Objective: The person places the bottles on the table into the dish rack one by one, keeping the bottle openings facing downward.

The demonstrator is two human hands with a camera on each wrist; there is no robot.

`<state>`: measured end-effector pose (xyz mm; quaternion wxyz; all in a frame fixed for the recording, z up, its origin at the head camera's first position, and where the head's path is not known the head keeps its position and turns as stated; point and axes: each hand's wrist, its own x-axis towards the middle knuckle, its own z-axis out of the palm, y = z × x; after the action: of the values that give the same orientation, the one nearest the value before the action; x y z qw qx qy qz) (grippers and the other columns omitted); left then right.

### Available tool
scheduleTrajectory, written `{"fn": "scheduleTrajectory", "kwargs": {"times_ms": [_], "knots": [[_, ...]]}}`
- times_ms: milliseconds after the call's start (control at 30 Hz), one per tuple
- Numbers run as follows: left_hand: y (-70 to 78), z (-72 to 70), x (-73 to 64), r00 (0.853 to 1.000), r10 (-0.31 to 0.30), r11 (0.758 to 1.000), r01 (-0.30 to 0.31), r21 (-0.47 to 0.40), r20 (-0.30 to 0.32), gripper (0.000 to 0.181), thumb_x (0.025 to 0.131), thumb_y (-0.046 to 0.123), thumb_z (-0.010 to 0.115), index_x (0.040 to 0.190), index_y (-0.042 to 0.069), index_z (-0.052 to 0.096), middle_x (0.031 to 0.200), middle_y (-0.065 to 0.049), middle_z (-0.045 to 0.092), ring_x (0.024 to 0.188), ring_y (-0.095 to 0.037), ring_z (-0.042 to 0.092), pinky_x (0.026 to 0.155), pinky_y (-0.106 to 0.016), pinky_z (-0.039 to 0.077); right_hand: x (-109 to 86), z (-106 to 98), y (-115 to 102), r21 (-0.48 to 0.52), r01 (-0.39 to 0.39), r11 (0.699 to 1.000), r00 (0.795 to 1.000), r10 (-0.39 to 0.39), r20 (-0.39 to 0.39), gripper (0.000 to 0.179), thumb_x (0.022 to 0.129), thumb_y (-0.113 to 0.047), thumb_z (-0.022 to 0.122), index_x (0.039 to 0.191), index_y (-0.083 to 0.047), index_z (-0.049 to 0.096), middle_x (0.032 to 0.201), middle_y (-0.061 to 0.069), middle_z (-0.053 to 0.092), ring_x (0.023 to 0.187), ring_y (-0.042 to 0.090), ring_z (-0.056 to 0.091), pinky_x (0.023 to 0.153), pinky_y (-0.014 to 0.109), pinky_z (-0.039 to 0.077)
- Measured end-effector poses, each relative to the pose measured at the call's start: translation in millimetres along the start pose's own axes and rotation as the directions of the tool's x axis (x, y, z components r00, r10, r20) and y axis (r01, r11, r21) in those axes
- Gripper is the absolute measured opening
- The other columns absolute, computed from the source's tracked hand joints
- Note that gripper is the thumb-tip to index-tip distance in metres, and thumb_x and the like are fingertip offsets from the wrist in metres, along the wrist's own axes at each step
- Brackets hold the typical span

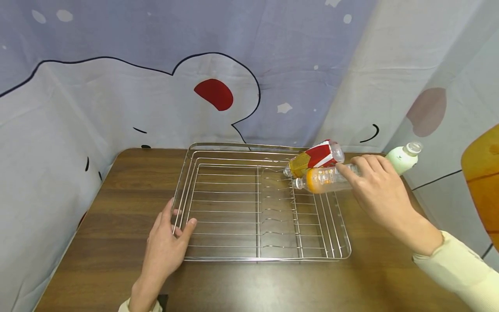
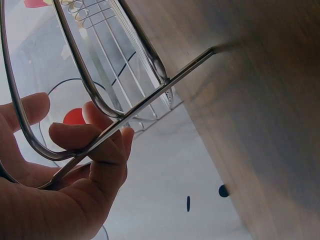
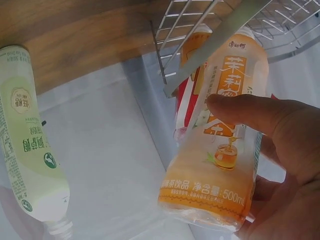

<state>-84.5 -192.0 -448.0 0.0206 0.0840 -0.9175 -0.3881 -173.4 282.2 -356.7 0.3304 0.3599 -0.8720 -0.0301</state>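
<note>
My left hand (image 1: 165, 245) holds the left side of a metal wire rack (image 1: 257, 259); in the left wrist view its fingers (image 2: 107, 150) curl round a bar. Over the rack's right part, my right hand (image 1: 378, 190) grips a plastic tea bottle (image 1: 325, 180) with an orange label, neck pointing left. The right wrist view shows the thumb across the tea bottle (image 3: 220, 150) label. Just behind it, a bottle with a red and yellow label (image 1: 312, 159) lies tilted at the rack's back right, partly hidden by the tea bottle in the right wrist view.
A pale green bottle (image 1: 403, 158) stands beyond my right hand, its base hidden. The rack rests on a brown wooden table (image 1: 105, 234). Patterned cloth (image 1: 163, 108) hangs behind the table, and an orange object (image 1: 483, 182) shows at the right edge.
</note>
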Motion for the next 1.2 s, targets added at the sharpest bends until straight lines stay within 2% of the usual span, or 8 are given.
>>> {"fn": "scheduleTrajectory", "kwargs": {"times_ms": [367,500,900,1200], "knots": [[-0.3,0.0,-0.3,1.000,0.018,1.000,-0.018,-0.008,-0.016,0.084,0.109,0.035,0.072,0.173,0.004,0.028,0.147,-0.020,0.060,0.088,-0.021,0.065,0.080,-0.043,0.050,0.5,-2.8,-1.5,0.007,0.003,1.000,0.997,-0.004,0.078,0.060,0.070,0.024,0.075,0.124,-0.001,0.077,0.113,0.026,0.069,0.105,0.052,0.064,0.099,0.063,0.051],[-0.8,0.5,-0.2,1.000,0.017,1.000,-0.017,-0.004,-0.015,0.084,0.109,0.036,0.072,0.173,0.004,0.029,0.146,-0.020,0.061,0.087,-0.021,0.065,0.080,-0.042,0.049,1.9,-3.0,-2.7,0.026,0.009,1.000,0.997,-0.011,0.080,0.062,0.069,0.026,0.075,0.125,-0.001,0.077,0.113,0.027,0.069,0.106,0.052,0.064,0.100,0.064,0.050],[-0.5,0.9,-0.7,1.000,0.011,1.000,-0.011,-0.005,-0.007,0.084,0.109,0.036,0.072,0.174,0.004,0.028,0.147,-0.020,0.060,0.088,-0.020,0.065,0.080,-0.043,0.049,4.5,-1.9,-4.0,0.022,0.027,0.999,0.994,-0.029,0.103,0.060,0.074,0.030,0.068,0.124,-0.001,0.077,0.110,0.027,0.068,0.106,0.051,0.062,0.104,0.061,0.049],[-0.9,1.5,-1.2,0.999,0.034,0.999,-0.034,-0.010,-0.018,0.083,0.110,0.034,0.072,0.173,0.002,0.028,0.147,-0.019,0.061,0.087,-0.020,0.064,0.078,-0.041,0.050,5.1,0.2,-4.6,0.011,0.030,0.999,0.992,-0.031,0.121,0.067,0.067,0.029,0.076,0.126,-0.003,0.079,0.108,0.026,0.069,0.105,0.049,0.063,0.103,0.061,0.051]]}}
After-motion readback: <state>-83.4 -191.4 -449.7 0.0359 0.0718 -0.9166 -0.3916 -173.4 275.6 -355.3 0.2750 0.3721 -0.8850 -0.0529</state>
